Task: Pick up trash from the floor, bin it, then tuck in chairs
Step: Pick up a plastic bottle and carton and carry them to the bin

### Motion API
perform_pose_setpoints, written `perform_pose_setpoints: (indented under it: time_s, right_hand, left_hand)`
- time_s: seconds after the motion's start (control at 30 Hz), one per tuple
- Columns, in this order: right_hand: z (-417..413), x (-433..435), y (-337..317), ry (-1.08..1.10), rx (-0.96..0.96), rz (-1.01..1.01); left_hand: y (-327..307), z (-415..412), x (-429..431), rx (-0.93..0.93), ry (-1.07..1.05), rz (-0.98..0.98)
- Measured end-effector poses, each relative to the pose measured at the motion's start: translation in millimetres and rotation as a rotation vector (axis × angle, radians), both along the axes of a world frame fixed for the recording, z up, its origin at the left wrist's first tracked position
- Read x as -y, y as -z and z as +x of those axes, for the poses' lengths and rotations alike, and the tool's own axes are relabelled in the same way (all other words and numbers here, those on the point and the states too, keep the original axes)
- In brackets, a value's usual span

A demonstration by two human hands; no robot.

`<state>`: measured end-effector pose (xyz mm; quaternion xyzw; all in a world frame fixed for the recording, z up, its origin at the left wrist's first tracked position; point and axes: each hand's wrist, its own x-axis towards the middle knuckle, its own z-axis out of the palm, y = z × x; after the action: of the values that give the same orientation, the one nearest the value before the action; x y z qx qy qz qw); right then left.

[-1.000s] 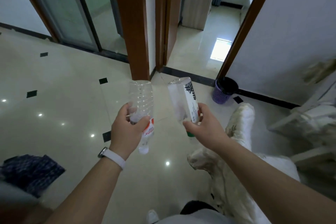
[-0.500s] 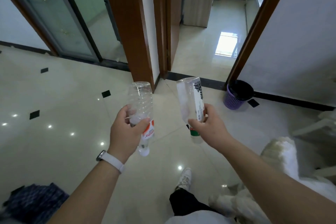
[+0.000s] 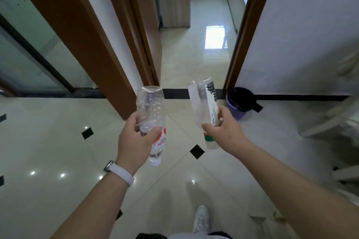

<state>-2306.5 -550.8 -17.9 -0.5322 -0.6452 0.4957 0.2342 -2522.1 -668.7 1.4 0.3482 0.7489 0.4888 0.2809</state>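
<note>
Two bottles are held near upright, caps down, above the floor: the red-labelled bottle gripped by curled fingers of the left hand, the black-printed bottle likewise by the right hand, lettering unreadable.

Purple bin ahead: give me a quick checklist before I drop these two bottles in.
1. Left hand grips the clear bottle: ok.
2. Right hand grips the labelled bottle: ok.
3. Purple bin upright against the wall, mouth open: ok.
4. Room left inside the bin: cannot tell.
5. Bottles above the bin: not ok, both are held short of it.
6. Floor between shoe and bin shows no obstacle: ok.
</note>
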Motion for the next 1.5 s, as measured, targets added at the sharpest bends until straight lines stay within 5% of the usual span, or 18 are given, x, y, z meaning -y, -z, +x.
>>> perform_pose_setpoints:
  time_s: [0.73, 1.17, 1.5]
  right_hand:
    - [-63.0, -177.2, -11.2, 0.683, 0.158, 0.072]
    - [-35.7, -297.7, 18.6, 0.889, 0.163, 0.056]
    - [55.8, -459.8, 49.3, 0.87, 0.139, -0.044]
  left_hand:
    - [36.1, -104.4, -373.2, 0.051, 0.656, -0.024]
    - [39.7, -43.9, -519.8, -0.005, 0.946, -0.04]
    - [54.8, 38.1, -688.4, -0.106, 0.871, -0.141]
